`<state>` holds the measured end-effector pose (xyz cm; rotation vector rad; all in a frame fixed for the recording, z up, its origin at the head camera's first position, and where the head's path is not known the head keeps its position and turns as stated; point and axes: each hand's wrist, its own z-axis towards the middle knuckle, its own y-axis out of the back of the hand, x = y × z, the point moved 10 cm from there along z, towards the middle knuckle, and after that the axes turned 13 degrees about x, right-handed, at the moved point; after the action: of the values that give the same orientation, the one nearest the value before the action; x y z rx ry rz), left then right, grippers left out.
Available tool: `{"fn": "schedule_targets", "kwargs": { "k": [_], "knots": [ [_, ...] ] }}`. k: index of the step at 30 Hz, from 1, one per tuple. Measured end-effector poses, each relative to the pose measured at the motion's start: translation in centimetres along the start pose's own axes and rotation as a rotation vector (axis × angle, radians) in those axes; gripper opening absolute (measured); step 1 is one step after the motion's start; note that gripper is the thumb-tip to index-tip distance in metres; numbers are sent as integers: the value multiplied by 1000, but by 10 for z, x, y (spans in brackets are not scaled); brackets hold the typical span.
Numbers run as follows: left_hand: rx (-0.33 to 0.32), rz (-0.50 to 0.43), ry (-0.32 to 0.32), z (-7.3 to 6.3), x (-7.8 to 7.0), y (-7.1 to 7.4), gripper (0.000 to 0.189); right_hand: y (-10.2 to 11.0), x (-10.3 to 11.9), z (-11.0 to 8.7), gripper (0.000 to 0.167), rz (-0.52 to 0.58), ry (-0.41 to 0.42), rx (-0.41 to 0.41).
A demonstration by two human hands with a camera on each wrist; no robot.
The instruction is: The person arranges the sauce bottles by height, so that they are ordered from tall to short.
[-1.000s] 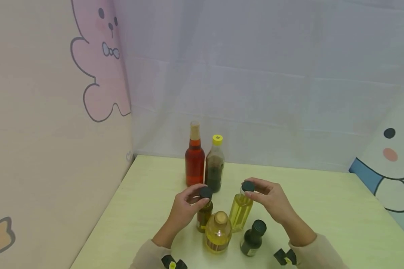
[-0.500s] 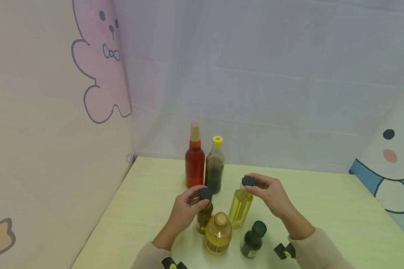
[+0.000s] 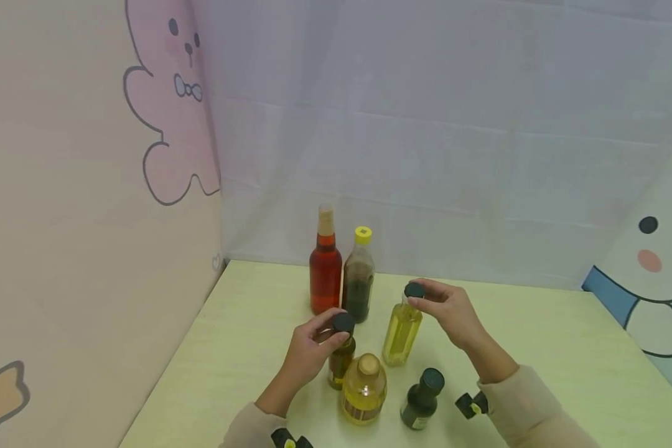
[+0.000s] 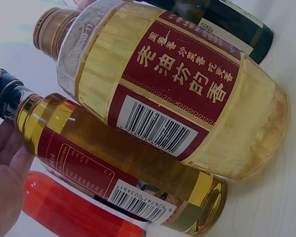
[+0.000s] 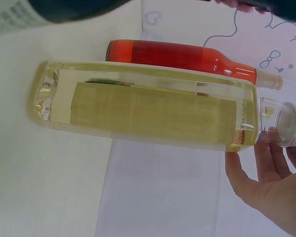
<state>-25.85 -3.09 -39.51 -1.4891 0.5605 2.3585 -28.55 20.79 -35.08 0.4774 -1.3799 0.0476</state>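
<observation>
Soft, muted light fills the head view, lavender-grey on the curtain [image 3: 425, 155] and greenish-yellow across the tabletop [image 3: 241, 348]! A small glint flares on the gold-capped oil bottle [image 3: 364, 395], with faint, soft-edged shading on the wood; labels here are too small to read. Over to the left wrist: cooler tones, the top-left corner washing out nearly white, yet the barcode on the slim oil bottle [image 4: 123, 163] comes up crisp. Now the right wrist, and a dark bottle [image 5: 76, 9] at the top edge smears badly out of focus, while white highlights spark on the red bottle's [image 5: 180, 54] shoulder.
</observation>
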Motion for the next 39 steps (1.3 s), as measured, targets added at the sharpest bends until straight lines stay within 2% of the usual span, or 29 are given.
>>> {"fn": "schedule_targets", "kwargs": {
  "k": [11, 22, 33, 39],
  "knots": [
    [-7, -16, 22, -2, 4, -1, 34, 3, -7, 13, 48, 18, -5, -26],
    [-5, -5, 8, 0, 3, -1, 33, 5, -11, 35, 49, -18, -8, -44],
    [-11, -5, 29, -1, 3, 1, 36, 6, -13, 55, 49, -26, -46, -73],
    [1, 11, -3, 1, -1, -1, 35, 9, -14, 65, 44, 22, -45, -89]
  ]
}}
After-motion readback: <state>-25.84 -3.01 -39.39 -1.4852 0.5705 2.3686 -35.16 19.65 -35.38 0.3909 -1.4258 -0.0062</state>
